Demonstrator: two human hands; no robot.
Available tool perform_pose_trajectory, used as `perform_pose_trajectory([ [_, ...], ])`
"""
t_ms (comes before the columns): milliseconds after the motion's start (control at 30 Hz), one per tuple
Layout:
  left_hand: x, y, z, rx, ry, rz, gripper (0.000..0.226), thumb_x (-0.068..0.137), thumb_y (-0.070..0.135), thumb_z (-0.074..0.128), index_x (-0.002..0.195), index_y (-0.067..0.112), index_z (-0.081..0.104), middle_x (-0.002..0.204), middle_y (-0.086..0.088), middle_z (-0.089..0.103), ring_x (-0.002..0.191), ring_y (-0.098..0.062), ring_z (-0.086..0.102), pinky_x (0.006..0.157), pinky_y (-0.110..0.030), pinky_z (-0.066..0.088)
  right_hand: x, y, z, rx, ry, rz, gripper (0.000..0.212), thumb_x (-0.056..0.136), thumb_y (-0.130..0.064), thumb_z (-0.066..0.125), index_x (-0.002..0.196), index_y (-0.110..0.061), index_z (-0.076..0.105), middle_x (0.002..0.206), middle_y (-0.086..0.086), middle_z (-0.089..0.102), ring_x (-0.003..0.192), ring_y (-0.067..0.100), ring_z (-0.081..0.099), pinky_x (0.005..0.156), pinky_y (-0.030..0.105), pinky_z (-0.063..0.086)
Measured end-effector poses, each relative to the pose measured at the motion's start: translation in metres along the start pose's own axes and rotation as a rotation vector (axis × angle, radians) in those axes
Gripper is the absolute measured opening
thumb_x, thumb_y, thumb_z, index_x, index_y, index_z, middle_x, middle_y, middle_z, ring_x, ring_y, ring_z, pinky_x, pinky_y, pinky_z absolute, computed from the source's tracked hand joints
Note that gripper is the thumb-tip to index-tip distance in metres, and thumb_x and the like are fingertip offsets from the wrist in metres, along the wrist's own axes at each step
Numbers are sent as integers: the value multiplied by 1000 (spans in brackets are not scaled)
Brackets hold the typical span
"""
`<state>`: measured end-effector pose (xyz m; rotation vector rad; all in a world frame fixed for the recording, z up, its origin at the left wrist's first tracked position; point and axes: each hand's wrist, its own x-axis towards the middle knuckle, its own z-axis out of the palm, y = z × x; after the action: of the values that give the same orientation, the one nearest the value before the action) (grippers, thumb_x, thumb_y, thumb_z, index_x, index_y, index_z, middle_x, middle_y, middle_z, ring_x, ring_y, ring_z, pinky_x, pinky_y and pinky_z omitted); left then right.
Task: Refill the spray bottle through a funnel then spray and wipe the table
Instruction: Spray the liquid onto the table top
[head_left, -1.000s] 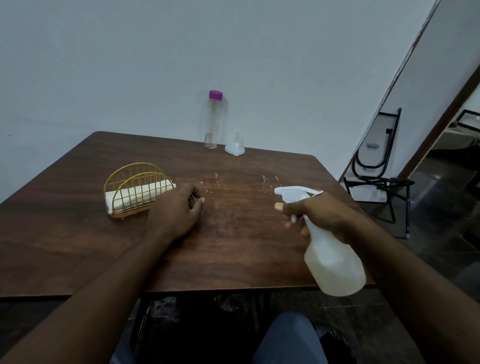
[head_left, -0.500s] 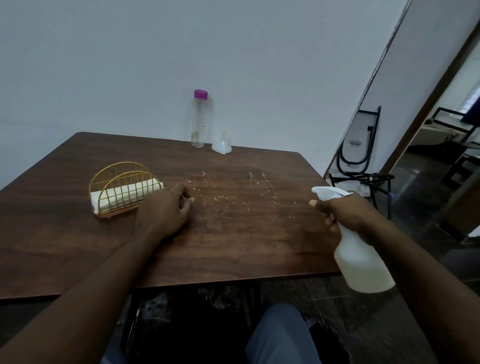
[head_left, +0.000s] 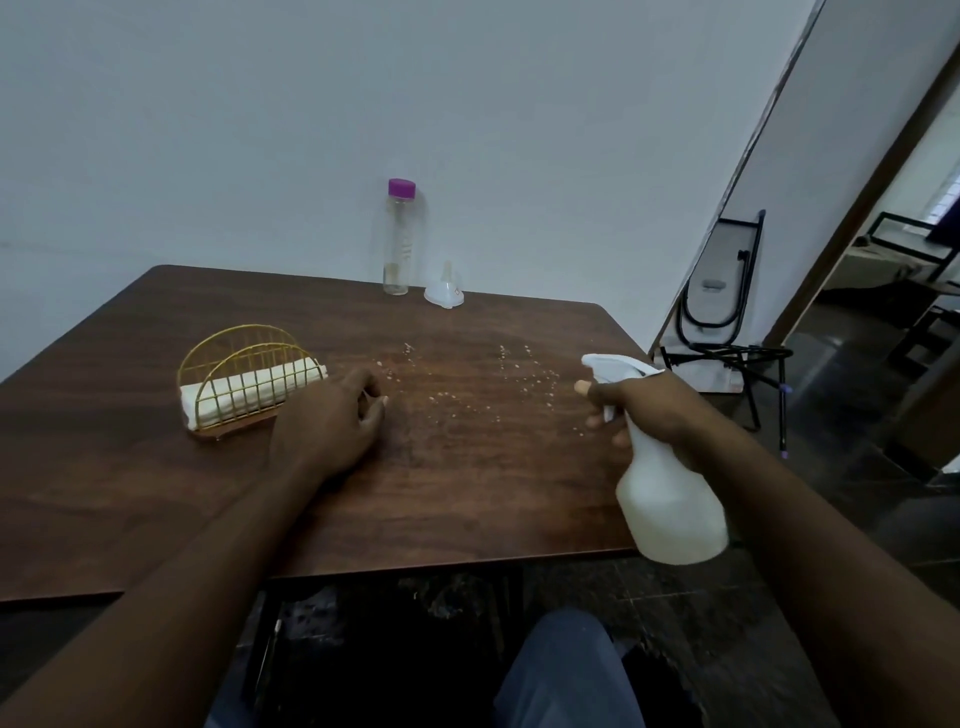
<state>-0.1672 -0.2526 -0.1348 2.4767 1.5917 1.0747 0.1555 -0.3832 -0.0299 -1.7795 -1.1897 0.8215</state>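
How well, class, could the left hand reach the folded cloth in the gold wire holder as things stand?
Probably yes: the left hand rests empty on the table right beside the gold wire holder, one end of the cloth pokes out toward it, and nothing lies between.

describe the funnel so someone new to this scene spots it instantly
Find the brown wooden table and follow it to its far edge by the white wall, where a tall clear bottle with a purple cap stands. Just right of that bottle sits the funnel: small, white, upside down, spout pointing up. It is the only low cone there; its neighbour is tall and see-through.
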Motion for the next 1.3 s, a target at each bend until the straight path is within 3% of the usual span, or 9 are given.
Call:
perform_pose_trajectory([
  [100,-1,1,-1,0,0,-1,16,92,43,64,99,29,61,79,6,66,72,-20,63,62,-33,51,3,-12,22,-33,18,10,26,91,-21,80,117,-19,77,60,0,66,60,19,64,53,27,52],
  [167,-1,2,-2,7,5,-2,16,92,43,64,99,29,61,79,6,67,72,-21,63,60,-33,49,5,-18,33,-23,41,9,26,91,-25,80,117,-25,77,56,2,61,51,16,58,51,23,51],
  [333,-1,1,-1,16,15,-4,16,92,44,64,99,29,62,77,7,66,72,-20,63,60,-32,48,6,-25,45,5,-28,6,27,92,-26,80,118,-22,74,82,14,78,71,23,65,61,32,56],
  [467,0,-1,1,2,15,-12,16,92,45,63,99,31,61,77,9,65,71,-19,62,60,-33,50,7,-23,49,-67,-18,2,15,89,-30,82,102,-31,74,60,3,67,52,15,61,51,27,53],
  [700,1,-4,3,-7,19,-11,15,91,45,63,98,32,60,75,11,63,68,-16,60,58,-30,43,-6,-30,54,-72,-339,-57,32,90,-31,82,118,-40,71,86,8,80,52,10,61,51,23,51],
  [867,2,-4,3,-1,11,-16,16,92,46,63,99,32,60,77,10,65,70,-16,61,61,-32,49,4,-35,50,138,-113,-153,44,96,-28,76,137,-35,64,94,5,81,61,10,65,59,28,54],
  [1033,1,-5,4,1,9,-12,15,92,45,62,99,32,59,75,12,61,68,-14,58,58,-30,44,20,-31,52,338,166,-197,42,90,-41,81,126,-23,69,98,6,81,56,15,64,56,29,55],
  [1233,1,-4,4,13,9,13,13,91,44,64,97,33,60,77,14,60,69,-12,58,56,-28,42,28,-13,65,408,226,-338,21,87,-49,81,107,-49,76,99,2,81,64,13,70,62,29,59],
  [1300,1,-4,5,16,-6,34,13,91,45,63,96,34,59,78,14,61,69,-11,57,56,-28,45,31,-7,65,323,246,-335,36,83,-55,81,115,-39,74,101,1,81,72,18,76,71,37,62],
])
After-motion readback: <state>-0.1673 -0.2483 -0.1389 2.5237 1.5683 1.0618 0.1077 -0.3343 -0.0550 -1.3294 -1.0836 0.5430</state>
